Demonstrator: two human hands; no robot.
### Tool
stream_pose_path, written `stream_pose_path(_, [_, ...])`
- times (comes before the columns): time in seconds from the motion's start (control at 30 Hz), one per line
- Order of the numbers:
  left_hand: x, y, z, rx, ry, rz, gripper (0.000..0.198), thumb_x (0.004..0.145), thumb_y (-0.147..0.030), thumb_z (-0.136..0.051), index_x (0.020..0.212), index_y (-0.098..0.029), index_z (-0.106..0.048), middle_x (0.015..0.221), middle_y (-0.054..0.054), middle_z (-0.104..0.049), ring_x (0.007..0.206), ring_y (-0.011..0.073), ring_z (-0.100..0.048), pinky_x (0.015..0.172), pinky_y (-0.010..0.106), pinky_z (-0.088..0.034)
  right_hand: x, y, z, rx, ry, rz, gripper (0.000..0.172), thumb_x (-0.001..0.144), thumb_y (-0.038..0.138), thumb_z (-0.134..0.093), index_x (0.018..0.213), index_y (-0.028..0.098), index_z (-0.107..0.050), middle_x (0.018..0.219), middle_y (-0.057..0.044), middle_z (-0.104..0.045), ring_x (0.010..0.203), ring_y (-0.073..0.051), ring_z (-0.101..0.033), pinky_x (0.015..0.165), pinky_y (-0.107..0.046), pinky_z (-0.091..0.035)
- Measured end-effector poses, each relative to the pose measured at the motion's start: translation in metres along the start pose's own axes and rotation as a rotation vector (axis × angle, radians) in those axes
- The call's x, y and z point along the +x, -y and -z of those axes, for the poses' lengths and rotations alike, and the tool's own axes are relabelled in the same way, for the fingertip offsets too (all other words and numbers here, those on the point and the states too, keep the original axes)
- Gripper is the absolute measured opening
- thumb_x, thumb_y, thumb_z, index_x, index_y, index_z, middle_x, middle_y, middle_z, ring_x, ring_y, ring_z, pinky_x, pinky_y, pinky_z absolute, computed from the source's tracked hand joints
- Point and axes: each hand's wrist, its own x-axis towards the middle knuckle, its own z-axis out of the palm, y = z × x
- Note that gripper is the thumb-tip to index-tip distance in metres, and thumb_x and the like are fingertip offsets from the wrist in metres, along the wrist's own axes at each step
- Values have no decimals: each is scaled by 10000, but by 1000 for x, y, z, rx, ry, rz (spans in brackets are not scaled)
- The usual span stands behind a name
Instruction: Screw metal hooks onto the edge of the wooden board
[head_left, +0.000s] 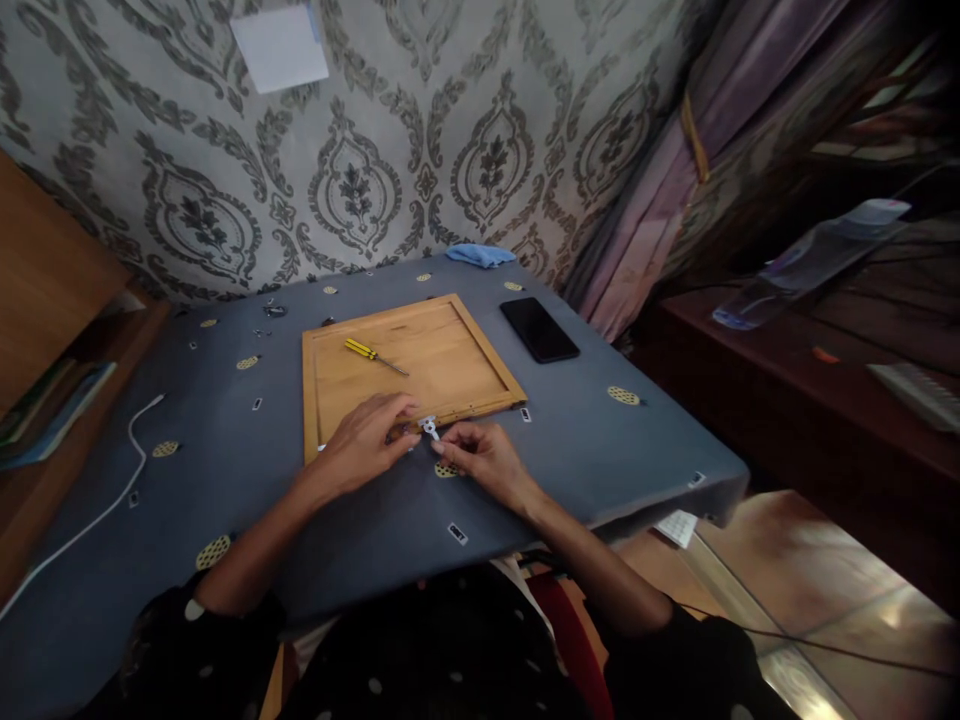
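Note:
A small silver metal hinge (429, 426) is pinched between the thumb and fingertips of my right hand (484, 458), at the near edge of a framed wooden panel (397, 320). My left hand (369, 435) rests over that same edge just left of the hinge, its thumb and fingers curved with a gap between them. The panel lies flat on the table. On top of it lies a yellow-handled screwdriver (375, 356), its tip pointing right. Fine detail of the hinge is too small to make out.
A black phone (540, 329) lies right of the panel, with a blue cloth (481, 256) at the back. Small metal parts (274, 311) sit at the far left. A white cable (133, 440) runs along the left side of the grey-covered table (592, 450). A plastic bottle (810, 262) lies at right.

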Motion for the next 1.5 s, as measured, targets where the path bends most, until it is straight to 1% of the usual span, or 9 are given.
stream_pose_path(0.1, [-3, -5, -5, 40, 52, -18, 438, 811, -252, -754, 1213, -254, -580, 1212, 75, -680, 1147, 300, -625, 992, 458, -495, 3, -3, -2, -5, -14, -19, 321, 806, 466, -732, 664, 183, -681, 596, -4, -654, 516, -89, -501, 486, -219, -386])
stream_pose_path(0.2, [-4, -5, -9, 60, 49, 2, 507, 801, -274, -776, 1257, -252, -555, 1254, 90, -660, 1171, 312, -611, 1008, 468, -486, 7, -4, -3, -12, -9, -36, 261, 819, 382, -731, 648, 188, -690, 587, -1, -660, 508, -84, -497, 479, -210, -376])
stream_pose_path(0.4, [-4, 0, -18, 57, 19, 63, 610, 798, -291, -784, 1335, -259, -497, 1205, 78, -678, 1134, 297, -627, 980, 444, -493, 13, -2, -3, 18, 42, -89, 262, 816, 374, -743, 639, 188, -691, 555, 15, -654, 440, -66, -464, 451, -214, -366])
stream_pose_path(0.5, [-4, 0, -20, 61, -8, 73, 604, 806, -312, -776, 1334, -247, -491, 1177, 83, -681, 1108, 297, -634, 952, 435, -498, 14, 0, -3, 44, 63, -110, 266, 802, 380, -759, 629, 195, -677, 553, 18, -648, 442, -66, -471, 456, -219, -379])
stream_pose_path(0.67, [-2, -2, -22, 131, -7, 94, 580, 824, -318, -770, 1321, -228, -485, 1118, 81, -693, 1053, 287, -646, 903, 415, -504, 15, 2, -3, 77, 83, -138, 287, 775, 412, -779, 630, 195, -659, 552, 23, -636, 441, -62, -463, 460, -223, -380])
stream_pose_path(0.87, [-2, -2, -25, 151, -38, 84, 577, 822, -334, -777, 1313, -242, -488, 1096, 65, -687, 1035, 279, -645, 895, 410, -505, 17, 4, -3, 93, 104, -152, 312, 779, 435, -766, 624, 195, -640, 545, 26, -624, 459, -68, -477, 474, -223, -384])
stream_pose_path(1.1, [-2, -5, -24, 165, -26, 113, 591, 799, -317, -799, 1294, -222, -491, 1103, 75, -700, 1035, 293, -659, 893, 434, -514, 19, 7, -2, 63, 126, -155, 320, 798, 412, -752, 605, 187, -633, 514, 34, -588, 456, -62, -427, 460, -216, -304])
stream_pose_path(1.33, [-3, -10, -20, 197, -17, 107, 554, 818, -316, -780, 1277, -234, -480, 1112, 64, -705, 1041, 278, -671, 901, 439, -532, 20, 10, 0, 72, 165, -163, 383, 751, 517, -758, 623, 181, -625, 530, 36, -582, 466, -65, -422, 467, -222, -301])
stream_pose_path(1.5, [-3, -12, -19, 207, -14, 112, 552, 818, -305, -769, 1277, -231, -473, 1117, 62, -710, 1044, 276, -677, 900, 443, -540, 22, 9, -1, 88, 192, -161, 337, 795, 453, -725, 631, 188, -597, 542, 46, -577, 463, -63, -410, 481, -227, -311])
